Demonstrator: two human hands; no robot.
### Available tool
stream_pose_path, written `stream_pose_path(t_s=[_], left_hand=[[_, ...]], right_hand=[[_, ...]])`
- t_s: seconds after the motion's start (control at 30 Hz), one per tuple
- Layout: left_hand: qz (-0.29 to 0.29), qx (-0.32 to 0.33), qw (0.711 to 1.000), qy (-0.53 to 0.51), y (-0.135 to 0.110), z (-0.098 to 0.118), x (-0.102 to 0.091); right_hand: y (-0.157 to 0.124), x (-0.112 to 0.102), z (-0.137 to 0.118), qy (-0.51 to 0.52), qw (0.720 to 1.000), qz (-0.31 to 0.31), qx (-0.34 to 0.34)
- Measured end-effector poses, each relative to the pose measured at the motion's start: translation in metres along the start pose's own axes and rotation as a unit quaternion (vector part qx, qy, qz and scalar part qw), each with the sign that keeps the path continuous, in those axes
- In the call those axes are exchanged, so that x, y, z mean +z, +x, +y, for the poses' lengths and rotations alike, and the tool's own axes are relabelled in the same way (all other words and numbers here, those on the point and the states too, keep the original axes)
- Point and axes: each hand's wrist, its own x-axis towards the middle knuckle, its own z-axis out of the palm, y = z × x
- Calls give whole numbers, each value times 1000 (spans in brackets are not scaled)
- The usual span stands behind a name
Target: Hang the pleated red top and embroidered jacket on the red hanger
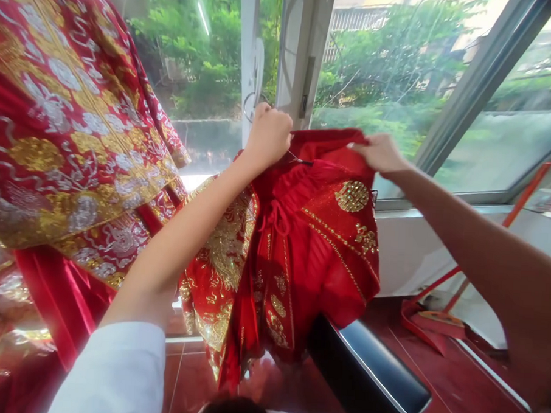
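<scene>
In front of the window hangs a red garment (301, 250) with gold embroidery, beaded lines and a tied cord at its front. My left hand (270, 136) is closed in a fist at the garment's top left, around a wire clothes hanger whose thin curved hook (249, 107) shows beside the fist. A short bit of wire comes out below the fist, inside the neckline. With thumb and fingers, my right hand (380, 153) pinches the upper right edge of the garment. The embroidered left panel (223, 247) hangs open to the side.
A red robe with gold and silver embroidery (79, 112) hangs at the left. Below the garment stands a black padded seat (382, 369). A red dustpan (423, 325) and broom lean by the right wall. Sliding window frames (300, 55) rise behind.
</scene>
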Motion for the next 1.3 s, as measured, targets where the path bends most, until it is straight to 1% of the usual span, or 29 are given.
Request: stream_pose_path(t_s=[0.07,0.1,0.13,0.17,0.23,0.27,0.33,0.4,0.47,0.53,0.57,0.63,0.67,0.7,0.73,0.8,0.83,0.87,0.9,0.93,0.97,1.0,1.03,1.07,1.1,1.13,1.2,1.27,1.3], left_hand=[[32,-9,999,-13,-7,18,-4],[54,3,998,-19,-13,30,-4],[71,28,997,-22,-20,44,-2],[76,62,995,-22,-27,57,1],[52,122,991,-9,-40,81,13],[41,136,990,5,-45,90,22],[38,130,990,40,-50,100,41],[47,103,991,68,-50,103,60],[57,76,993,71,-50,104,73],[64,68,994,56,-55,104,80],[65,68,995,45,-60,104,81],[46,71,996,26,-79,105,77],[17,76,997,16,-91,105,73],[-25,81,996,5,-105,104,67],[-76,87,993,-12,-119,102,59],[-173,100,978,-67,-144,92,35],[-206,99,968,-104,-153,82,20],[-220,90,961,-144,-159,70,4],[-220,65,956,-181,-160,54,-12],[-198,23,956,-214,-157,36,-26],[-134,-22,962,-237,-151,16,-39],[-40,-66,970,-230,-142,-5,-47],[30,-84,975,-203,-131,-25,-51],[72,-94,977,-177,-121,-44,-51],[79,-94,978,-169,-111,-61,-46],[57,-85,979,-179,-103,-75,-40],[-22,-60,972,-226,-92,-93,-23],[-65,-57,960,-266,-88,-98,-10],[-63,-67,956,-278,-87,-97,-6]], right_hand=[[-1,-16,-2,-91,993,76,-28],[-2,-22,-3,-147,984,85,-49],[-4,-26,-3,-201,975,69,-68],[-7,-29,-2,-240,967,34,-78],[-14,-33,0,-266,961,-30,-77],[-19,-37,1,-265,961,-35,-74],[-28,-50,-4,-253,964,-1,-80],[-40,-72,-19,-234,966,50,-100],[-57,-94,-46,-214,965,94,-116],[-83,-104,-76,-212,962,121,-121],[-99,-102,-90,-222,958,129,-126],[-134,-83,-113,-254,949,123,-141],[-152,-68,-120,-272,947,84,-148],[-169,-51,-126,-287,945,21,-152],[-183,-33,-130,-296,939,-68,-158],[-199,-5,-136,-300,911,-229,-168],[-198,4,-138,-288,897,-285,-176],[-191,8,-139,-268,895,-305,-183],[-178,8,-138,-236,908,-289,-192],[-160,6,-136,-191,929,-244,-200],[-138,3,-131,-139,954,-172,-204],[-115,0,-125,-78,970,-98,-209],[-92,-2,-118,-27,975,-67,-208],[-71,-1,-110,14,972,-94,-214],[-55,2,-103,52,965,-134,-220],[-42,6,-96,78,954,-182,-224],[-30,18,-88,100,931,-265,-232],[-32,29,-87,90,923,-290,-236],[-35,33,-88,83,926,-283,-236]])
